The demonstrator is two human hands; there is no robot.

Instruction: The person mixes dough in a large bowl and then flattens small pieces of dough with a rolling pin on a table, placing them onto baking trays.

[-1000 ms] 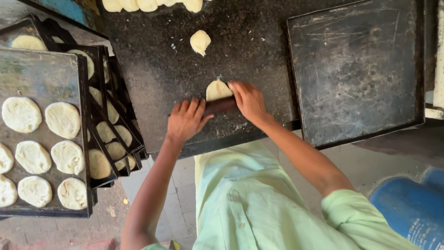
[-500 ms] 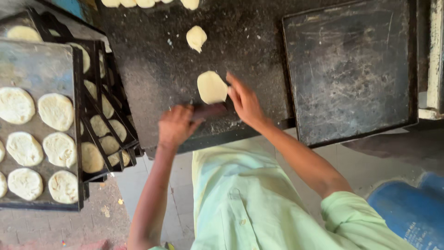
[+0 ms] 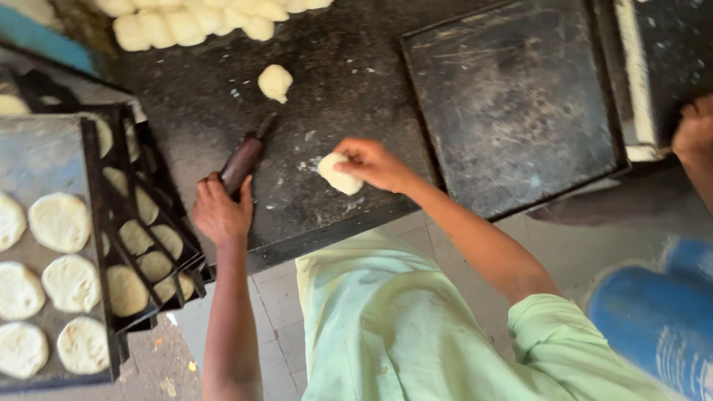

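My right hand (image 3: pixel 375 163) grips a flattened round of pale dough (image 3: pixel 336 176) and lifts it off the dark worktop (image 3: pixel 342 82). My left hand (image 3: pixel 220 212) holds the near end of a dark wooden rolling pin (image 3: pixel 245 157), which lies slanted on the worktop to the left of the dough. A small unrolled dough ball (image 3: pixel 275 82) sits farther back on the worktop. A pile of several dough balls (image 3: pixel 200 18) lies along the far edge.
A stack of black trays (image 3: pixel 111 223) at the left carries several flattened dough rounds (image 3: pixel 59 221). An empty dark baking tray (image 3: pixel 512 104) lies at the right. Another person's hand (image 3: pixel 694 134) shows at the right edge. A blue drum (image 3: pixel 661 319) stands on the tiled floor.
Both hands were on the rolling pin over the dough. Now my right hand has picked up the flattened dough, and my left hand has swung the pin aside to the left.
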